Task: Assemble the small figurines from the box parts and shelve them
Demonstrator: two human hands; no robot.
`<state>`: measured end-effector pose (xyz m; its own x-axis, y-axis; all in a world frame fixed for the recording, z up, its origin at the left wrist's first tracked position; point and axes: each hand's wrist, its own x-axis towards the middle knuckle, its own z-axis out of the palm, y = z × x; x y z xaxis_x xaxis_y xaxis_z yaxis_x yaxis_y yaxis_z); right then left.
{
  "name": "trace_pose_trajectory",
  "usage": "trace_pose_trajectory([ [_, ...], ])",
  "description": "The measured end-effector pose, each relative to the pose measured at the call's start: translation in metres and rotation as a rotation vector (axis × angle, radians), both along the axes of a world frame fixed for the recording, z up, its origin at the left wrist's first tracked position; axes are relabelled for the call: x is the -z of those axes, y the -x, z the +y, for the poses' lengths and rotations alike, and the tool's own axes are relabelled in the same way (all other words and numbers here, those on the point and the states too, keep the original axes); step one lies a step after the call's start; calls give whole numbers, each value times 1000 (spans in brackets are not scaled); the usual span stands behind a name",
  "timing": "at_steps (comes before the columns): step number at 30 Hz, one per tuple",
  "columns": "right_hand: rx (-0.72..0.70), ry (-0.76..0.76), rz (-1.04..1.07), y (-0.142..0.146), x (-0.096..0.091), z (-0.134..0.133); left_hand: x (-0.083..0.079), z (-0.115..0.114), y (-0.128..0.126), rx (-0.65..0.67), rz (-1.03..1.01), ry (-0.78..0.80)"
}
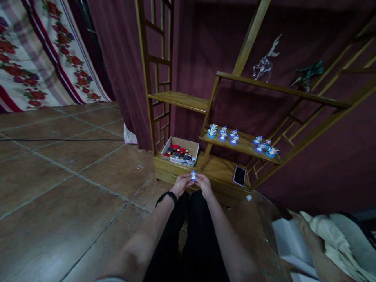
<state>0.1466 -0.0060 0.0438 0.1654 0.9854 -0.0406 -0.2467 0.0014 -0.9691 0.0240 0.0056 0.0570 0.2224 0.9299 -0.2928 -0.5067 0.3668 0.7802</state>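
Between my two hands, above my knees, a small purple-and-white figurine stands upright. My left hand grips it from the left with its fingertips, and my right hand does so from the right. Just beyond them a shallow cardboard box holds several red, black and grey figurines. More purple-and-white figurines stand in groups on the wooden shelf, with blue-based ones at its left end and another at its right end.
A tablet or phone with a dark screen lies on the lower board. Higher up stand a clear horse figure and a dark green figure. White boxes and cloth lie at right. A black cable crosses the floor.
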Motion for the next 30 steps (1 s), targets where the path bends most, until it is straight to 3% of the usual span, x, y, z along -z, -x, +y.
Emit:
trace_pose_trajectory([
  [16, 17, 10, 71, 0, -5, -3, 0, -2, -6, -75, 23, -22],
  [22, 124, -76, -91, -2, 5, 2, 1, -3, -10, -183, 44, -67],
  [30, 30, -99, -212, 3, 2, -1, 5, -2, -12, -274, 100, -137],
])
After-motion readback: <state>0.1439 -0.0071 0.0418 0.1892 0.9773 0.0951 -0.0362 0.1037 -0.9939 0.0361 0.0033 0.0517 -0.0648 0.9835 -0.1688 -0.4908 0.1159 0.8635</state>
